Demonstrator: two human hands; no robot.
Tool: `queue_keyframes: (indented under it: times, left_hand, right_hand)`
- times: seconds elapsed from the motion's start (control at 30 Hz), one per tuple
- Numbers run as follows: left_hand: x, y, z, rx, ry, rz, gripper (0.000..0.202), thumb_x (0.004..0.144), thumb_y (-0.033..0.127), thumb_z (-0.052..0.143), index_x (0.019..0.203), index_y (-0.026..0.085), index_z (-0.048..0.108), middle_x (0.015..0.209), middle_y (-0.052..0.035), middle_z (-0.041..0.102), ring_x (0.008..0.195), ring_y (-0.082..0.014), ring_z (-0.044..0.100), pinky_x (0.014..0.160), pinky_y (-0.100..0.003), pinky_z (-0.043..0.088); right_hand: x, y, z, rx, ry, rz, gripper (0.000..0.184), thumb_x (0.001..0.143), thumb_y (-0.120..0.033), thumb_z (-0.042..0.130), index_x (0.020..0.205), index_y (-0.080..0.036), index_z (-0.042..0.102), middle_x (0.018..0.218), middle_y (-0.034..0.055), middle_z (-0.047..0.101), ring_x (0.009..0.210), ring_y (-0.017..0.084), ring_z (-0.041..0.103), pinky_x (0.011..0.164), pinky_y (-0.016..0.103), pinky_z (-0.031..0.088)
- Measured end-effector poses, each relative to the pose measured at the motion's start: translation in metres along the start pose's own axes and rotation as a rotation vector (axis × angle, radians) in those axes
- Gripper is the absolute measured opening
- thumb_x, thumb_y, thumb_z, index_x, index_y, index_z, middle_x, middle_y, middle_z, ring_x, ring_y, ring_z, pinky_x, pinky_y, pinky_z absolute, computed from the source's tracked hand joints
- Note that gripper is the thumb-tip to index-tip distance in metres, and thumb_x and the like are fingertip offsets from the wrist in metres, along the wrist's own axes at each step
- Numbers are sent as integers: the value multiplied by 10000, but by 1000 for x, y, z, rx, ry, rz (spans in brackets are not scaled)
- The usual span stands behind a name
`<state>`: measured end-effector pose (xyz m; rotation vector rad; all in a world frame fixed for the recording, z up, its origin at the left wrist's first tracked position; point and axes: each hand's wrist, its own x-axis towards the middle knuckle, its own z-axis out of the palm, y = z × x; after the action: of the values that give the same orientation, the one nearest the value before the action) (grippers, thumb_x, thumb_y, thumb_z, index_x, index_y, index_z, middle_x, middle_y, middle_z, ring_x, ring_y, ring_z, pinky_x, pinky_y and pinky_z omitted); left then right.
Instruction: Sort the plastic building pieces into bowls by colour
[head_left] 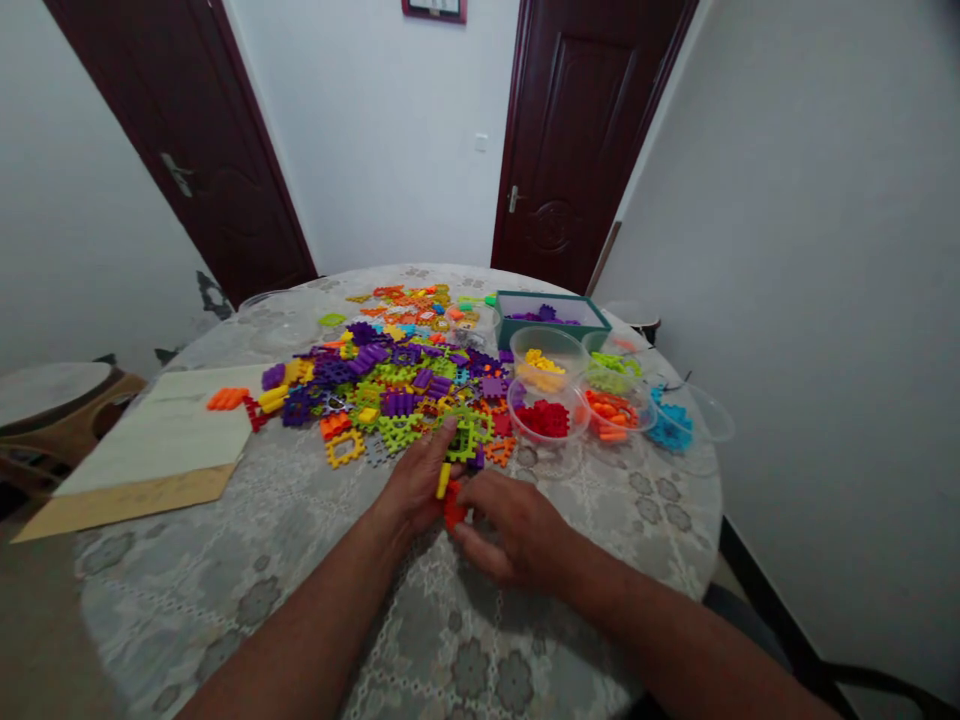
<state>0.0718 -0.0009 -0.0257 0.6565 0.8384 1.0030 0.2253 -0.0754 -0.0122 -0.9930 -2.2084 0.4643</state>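
Near the middle of the table, my left hand [417, 478] is closed around a small cluster of interlocking plastic pieces. A lime-green toothed piece [466, 438] shows by its thumb, and a yellow piece [443, 481] sticks up just below. My right hand [519, 528] pinches a red-orange interlocking piece [453, 506] at the near side of this cluster. Whether the pieces are locked together cannot be made out. Just beyond my hands lies a heap of loose interlocking pieces [401, 372] in purple, green, yellow and orange.
Clear plastic bowls of sorted pieces stand to the right: yellow [547, 368], red [546, 418], orange [613, 412] and blue [670, 422]. Behind them is a green-edged box [555, 335] with purple pieces. Paper sheets [161, 420] lie at left on the patterned tablecloth [472, 670].
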Motion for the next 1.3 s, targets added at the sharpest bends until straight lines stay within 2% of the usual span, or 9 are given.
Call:
queue_keyframes:
  times: [0.17, 0.3, 0.53, 0.67, 0.73, 0.83, 1.07, 1.17, 1.3]
  left_hand:
    - [4, 8, -4, -24, 46, 17, 516, 726, 593, 873, 895, 173, 624, 710, 13, 650, 487, -94, 560, 448, -212, 462]
    - [6, 10, -7, -41, 56, 49, 493, 752, 554, 873, 914, 173, 605, 717, 21, 630, 464, -56, 501, 402, -158, 366]
    - [3, 5, -5, 70, 4, -1, 507, 789, 616, 818, 911, 171, 608, 763, -15, 659, 493, -60, 500, 416, -157, 371]
    - [0, 3, -4, 86, -29, -26, 541, 804, 680, 767, 907, 168, 626, 763, -39, 671, 494, -63, 488, 422, -156, 350]
    - [-1, 3, -4, 90, -49, -33, 576, 806, 724, 733, 895, 163, 632, 746, -43, 659, 486, -61, 466, 416, -155, 325]
    - [-3, 3, -4, 105, -95, -46, 619, 799, 760, 709, 923, 156, 652, 754, -46, 650, 481, -54, 442, 414, -157, 307]
    - [-4, -1, -8, 174, -247, -98, 589, 806, 715, 740, 1032, 176, 669, 810, -35, 644, 484, -48, 450, 422, -161, 322]
    - [-3, -4, -9, 201, -240, -102, 564, 786, 690, 777, 1005, 184, 659, 733, 11, 574, 485, -55, 453, 416, -157, 325]
    - [-2, -7, -8, 200, -211, -105, 574, 784, 716, 759, 991, 195, 635, 726, 23, 562, 472, -53, 443, 411, -157, 325]
  right_hand:
    - [2, 6, -8, 109, 169, 241, 94, 894, -149, 565, 939, -223, 599, 811, -5, 640, 712, 147, 587, 678, 270, 457]
    - [4, 20, -40, 224, 362, 382, 227, 923, -229, 584, 1146, -232, 624, 870, 1, 692, 721, 148, 640, 656, 259, 492]
    - [-11, 80, -133, -344, 693, 477, 240, 929, -309, 586, 1091, -188, 715, 961, 88, 755, 793, 216, 673, 809, 366, 549]
    - [-25, 111, -153, -585, 779, 502, 275, 906, -271, 555, 1092, -153, 721, 1044, 141, 750, 848, 251, 679, 889, 433, 550]
    - [-25, 114, -149, -630, 787, 451, 278, 914, -250, 535, 1098, -150, 718, 1096, 156, 737, 940, 272, 680, 950, 462, 535]
    - [-17, 96, -128, -512, 697, 355, 242, 950, -238, 526, 1087, -175, 716, 1112, 137, 731, 1035, 272, 674, 984, 447, 523]
    - [3, 30, -46, -97, 283, 209, 203, 985, -296, 629, 1166, -215, 674, 1005, 65, 709, 794, 186, 642, 787, 341, 533]
    - [5, 28, -24, -71, 243, 189, 196, 958, -272, 669, 1147, -221, 667, 975, 54, 679, 842, 200, 634, 807, 353, 514]
    - [4, 34, -16, -18, 249, 280, 77, 948, -224, 653, 1024, -209, 651, 931, 36, 635, 792, 178, 617, 754, 319, 488]
